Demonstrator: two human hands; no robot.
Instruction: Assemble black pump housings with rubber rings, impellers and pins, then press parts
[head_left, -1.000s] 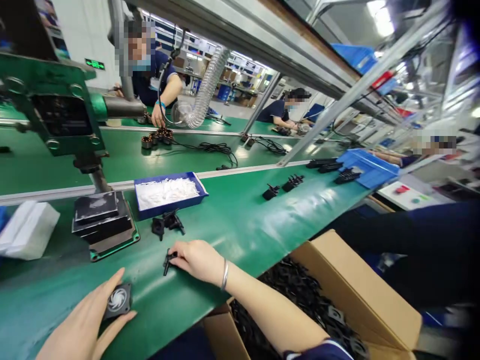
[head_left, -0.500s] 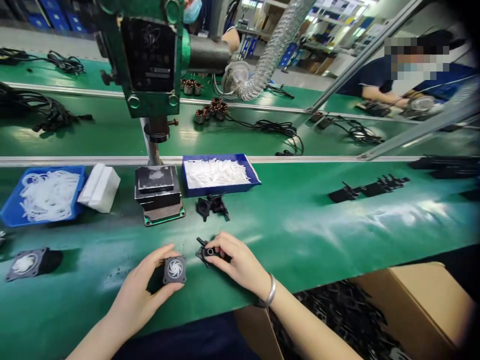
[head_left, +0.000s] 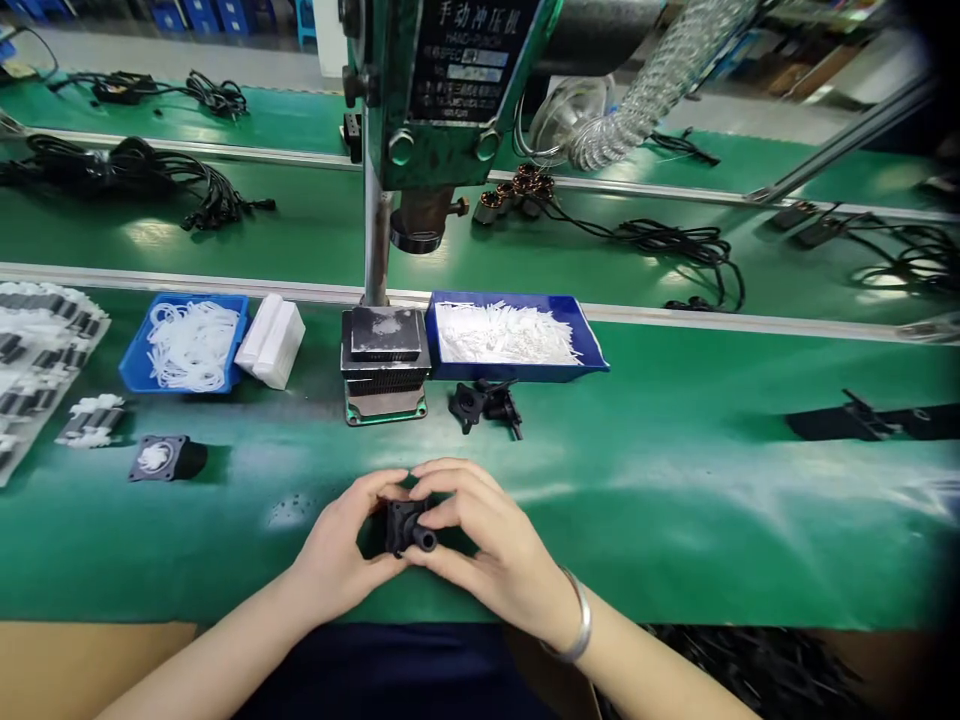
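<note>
Left hand grip closed round dark housing, right hand pinching spouted cover; mating step, seemingly; next wants corners aligned.

Right of my right hand I can slide along the bench; ahead the press base blocks me, ahead-right the black parts and bin, ahead-left a housing.

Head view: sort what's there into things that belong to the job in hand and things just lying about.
Likely part of the job:
- black piece with a spout, held by the left hand and right hand
- loose black fittings
- dark housing with a white centre

Probably just lying about:
- black cable bundle
- copper-wound parts
</note>
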